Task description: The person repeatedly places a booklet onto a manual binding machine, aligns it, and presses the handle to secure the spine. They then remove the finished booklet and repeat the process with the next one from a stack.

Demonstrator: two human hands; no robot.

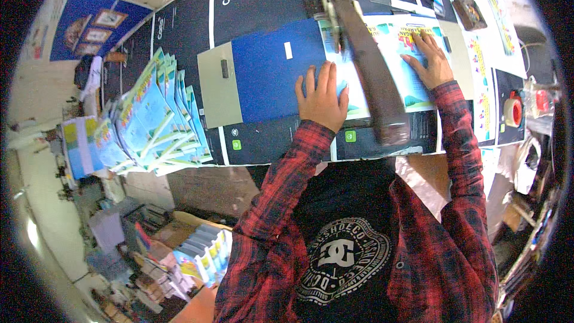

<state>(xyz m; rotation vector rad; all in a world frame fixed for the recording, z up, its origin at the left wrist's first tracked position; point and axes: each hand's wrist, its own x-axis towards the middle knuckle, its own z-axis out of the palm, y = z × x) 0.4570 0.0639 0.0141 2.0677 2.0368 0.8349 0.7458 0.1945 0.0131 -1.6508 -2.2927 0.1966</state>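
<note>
Up close, both hands are lying flat with fingers spread and holding nothing: the left hand (321, 97) is pressing where the blue cover (272, 72) meets the colourful printed sheet (399, 63), and the right hand (431, 60) is resting further along that same sheet. Between them a long dark bar (368, 69), perhaps a cutter arm or straightedge, is crossing the sheet at a slant. To do this well, the palms probably ought to be pushing down evenly, keeping the edges square and fingertips away from the bar. Outward, the surface (179, 30) is covered in dark flattened card. A fanned stack of booklets (156, 122) is sitting at its left edge, a tape roll (513, 112) at the right. Below, more booklets are cluttering the floor (197, 188).
</note>
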